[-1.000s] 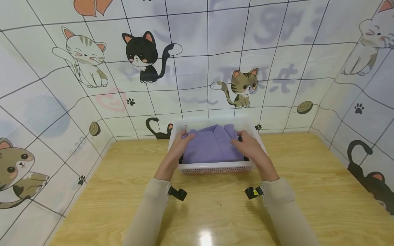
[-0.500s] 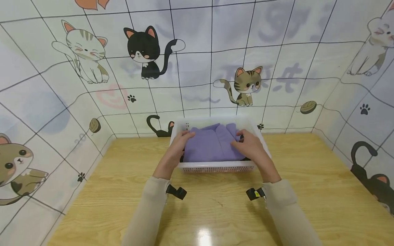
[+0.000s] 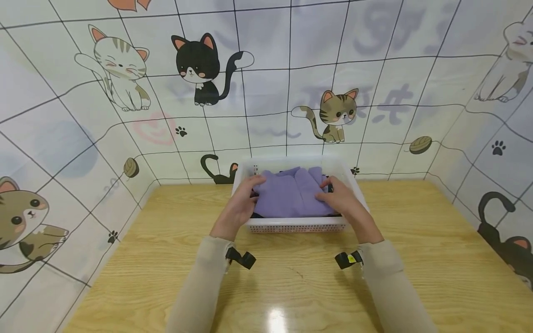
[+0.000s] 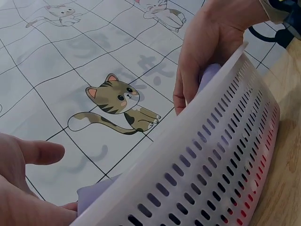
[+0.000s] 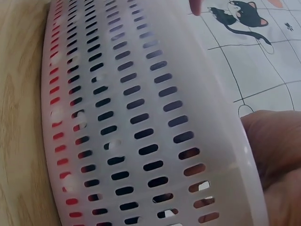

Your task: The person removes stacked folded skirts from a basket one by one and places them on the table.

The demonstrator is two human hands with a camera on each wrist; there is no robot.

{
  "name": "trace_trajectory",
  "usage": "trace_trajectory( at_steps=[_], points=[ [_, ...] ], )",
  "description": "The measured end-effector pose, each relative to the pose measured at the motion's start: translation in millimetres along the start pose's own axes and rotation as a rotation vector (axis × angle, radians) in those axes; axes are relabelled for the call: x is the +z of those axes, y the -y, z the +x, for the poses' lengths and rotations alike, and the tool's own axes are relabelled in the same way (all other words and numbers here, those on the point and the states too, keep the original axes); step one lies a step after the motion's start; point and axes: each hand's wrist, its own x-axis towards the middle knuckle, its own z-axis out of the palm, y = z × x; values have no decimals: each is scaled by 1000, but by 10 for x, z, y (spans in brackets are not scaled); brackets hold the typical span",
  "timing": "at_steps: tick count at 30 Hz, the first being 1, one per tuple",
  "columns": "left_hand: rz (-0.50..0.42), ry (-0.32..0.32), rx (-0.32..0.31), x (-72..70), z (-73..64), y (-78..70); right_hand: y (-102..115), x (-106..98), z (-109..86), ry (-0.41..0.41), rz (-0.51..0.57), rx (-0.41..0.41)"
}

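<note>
A folded piece of purple fabric (image 3: 287, 194) lies in a white perforated plastic basket (image 3: 297, 222). At the fabric's left edge is my left hand (image 3: 239, 206), its digits spread and touching the cloth. My right hand (image 3: 345, 201) is at the opposite edge, thumb and index finger apart against the fabric. In the left wrist view, the right fingers (image 4: 188, 80) point down inside the rim beside the purple cloth. Dark items show at the fabric's sides, mostly hidden beneath it. The right wrist view mainly shows the basket wall (image 5: 127, 117), with dark and red showing through its holes.
The basket stands on a light wood table (image 3: 291, 286), close to the back wall (image 3: 266, 83). That wall and the side walls carry cartoon cats and grid lines. Black straps with small mounts sit on both wrists, below beige sleeves (image 3: 200, 282).
The fabric's left edge has shifted slightly inward, and my left digits have moved with it. My right hand stays at the right edge. The whole view has drifted a little.
</note>
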Motion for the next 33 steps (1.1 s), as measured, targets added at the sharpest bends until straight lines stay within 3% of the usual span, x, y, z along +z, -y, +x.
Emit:
trace_trajectory(
  at_steps=[7, 15, 19, 25, 33],
  points=[
    [145, 42, 4, 39, 13, 7, -1, -57, 26, 143, 283, 24],
    [273, 77, 6, 77, 4, 29, 33, -98, -3, 226, 354, -18],
    [333, 68, -14, 66, -10, 40, 50, -56, 12, 184, 315, 6],
    [314, 81, -5, 41, 24, 53, 62, -22, 41, 97, 201, 23],
    [235, -28, -13, 17, 57, 44, -22, -75, 45, 101, 379, -64]
  ],
)
